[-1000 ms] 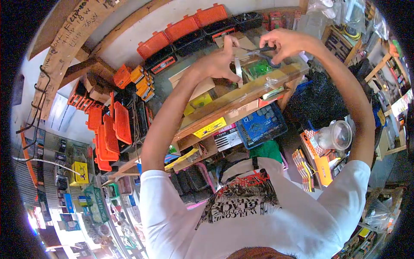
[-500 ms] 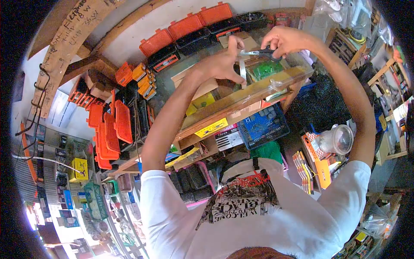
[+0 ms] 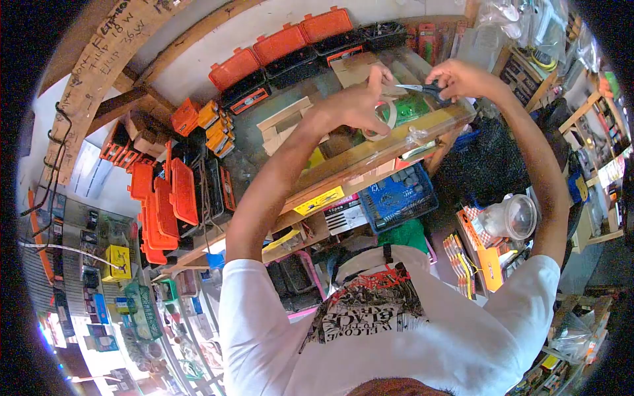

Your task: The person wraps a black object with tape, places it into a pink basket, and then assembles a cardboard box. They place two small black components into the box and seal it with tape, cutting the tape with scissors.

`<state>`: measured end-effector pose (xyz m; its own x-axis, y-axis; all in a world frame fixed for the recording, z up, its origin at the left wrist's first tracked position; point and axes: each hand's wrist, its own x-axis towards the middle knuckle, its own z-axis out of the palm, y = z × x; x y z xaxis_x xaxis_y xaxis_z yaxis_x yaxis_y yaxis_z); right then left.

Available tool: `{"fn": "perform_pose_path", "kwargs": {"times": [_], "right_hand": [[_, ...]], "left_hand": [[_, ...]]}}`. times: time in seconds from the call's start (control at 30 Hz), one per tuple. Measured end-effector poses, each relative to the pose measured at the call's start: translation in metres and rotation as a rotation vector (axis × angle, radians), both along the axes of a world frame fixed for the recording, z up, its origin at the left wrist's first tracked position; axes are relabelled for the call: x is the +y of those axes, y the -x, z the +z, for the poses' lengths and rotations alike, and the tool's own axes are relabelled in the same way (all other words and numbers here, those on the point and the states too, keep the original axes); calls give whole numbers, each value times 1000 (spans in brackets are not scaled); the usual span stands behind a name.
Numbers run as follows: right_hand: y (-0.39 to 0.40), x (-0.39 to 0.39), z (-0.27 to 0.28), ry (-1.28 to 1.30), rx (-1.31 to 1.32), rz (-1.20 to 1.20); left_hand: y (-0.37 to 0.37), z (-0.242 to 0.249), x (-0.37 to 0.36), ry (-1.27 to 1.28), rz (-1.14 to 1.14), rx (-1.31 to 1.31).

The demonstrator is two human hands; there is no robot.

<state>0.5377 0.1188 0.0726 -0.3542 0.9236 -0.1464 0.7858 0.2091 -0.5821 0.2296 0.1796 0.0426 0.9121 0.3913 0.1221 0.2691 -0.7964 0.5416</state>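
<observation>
My left hand (image 3: 360, 105) is curled round a pale ring-shaped roll of tape (image 3: 392, 117), thumb and fingers on its sides. To its right, my right hand (image 3: 456, 80) grips the dark handles of a pair of scissors (image 3: 434, 90). The metal blades point left, toward the fingertips of my left hand. Both hands are above a glass-topped counter with a wooden edge (image 3: 370, 154). Beneath the tape and scissors, a green packet (image 3: 411, 107) shows. Whether a strip of tape touches the blades is too small to tell.
Orange-lidded black cases (image 3: 277, 45) line the counter's back. Small orange boxes (image 3: 216, 129) stand at its left end, above more open orange lids (image 3: 183, 191). Below the counter edge are a blue basket (image 3: 399, 199) and a clear round tub (image 3: 520, 216). Cardboard pieces (image 3: 284, 125) lie near my left forearm.
My right hand and the scissors have moved right, a little away from my left hand. The tape roll now shows its round face instead of its narrow edge. The view has shifted slightly.
</observation>
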Motion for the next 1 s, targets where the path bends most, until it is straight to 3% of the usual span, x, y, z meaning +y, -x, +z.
{"fn": "perform_pose_path", "kwargs": {"times": [0.1, 0.3, 0.4, 0.5, 0.6, 0.7, 0.8, 0.9, 1.0], "right_hand": [[-25, 4, -20, -40, -10, -70], [-41, -3, -41, -205, -89, -125], [-29, -10, -30, -105, -228, -264], [-36, 8, -46, -190, -425, -228], [-36, 15, -47, -186, -477, -154], [-23, 9, -52, -578, -647, -159], [26, -14, -28, -687, -167, -228], [80, -39, -15, -383, 550, -171], [126, -53, -24, -349, 967, -170]], "left_hand": [[-5, 14, -18, -163, 22, 166], [-13, -10, -11, -164, 0, 223], [-10, -19, -3, -126, -4, 207], [-2, -16, -3, -16, -36, 114], [7, -7, -9, 96, 74, 40], [21, 9, -25, 147, 125, -173], [42, 15, -34, 333, 118, -390], [62, 30, -58, 451, 159, -478], [76, 36, -70, 513, 201, -500]]}}
